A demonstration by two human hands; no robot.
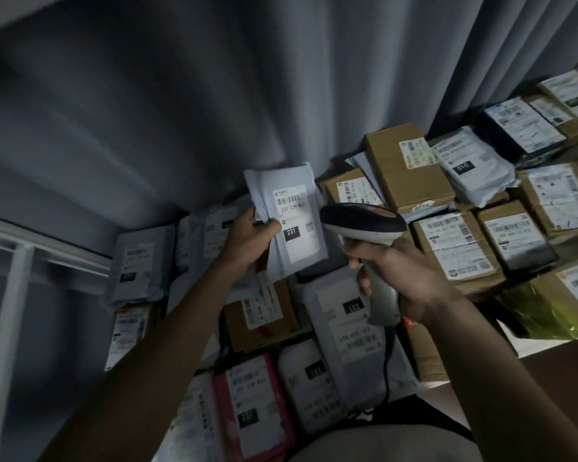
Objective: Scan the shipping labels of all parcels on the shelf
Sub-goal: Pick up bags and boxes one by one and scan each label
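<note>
Above the parcel-crowded shelf (481, 295), a light, floppy grey mailer (286, 225) is pinched at its edge by the left hand (247, 240); the scanner (367, 241) is gripped in the right hand (404, 278), fingers curled around its handle.

**Counts around my hands**

I hold one grey mailer (282, 208) in my left hand (247, 240) and one scanner (364, 228) in my right hand (404, 278). Right of my hands I count about seven brown boxes (411, 168). Below my hands lies one pink mailer (257, 405).
</note>
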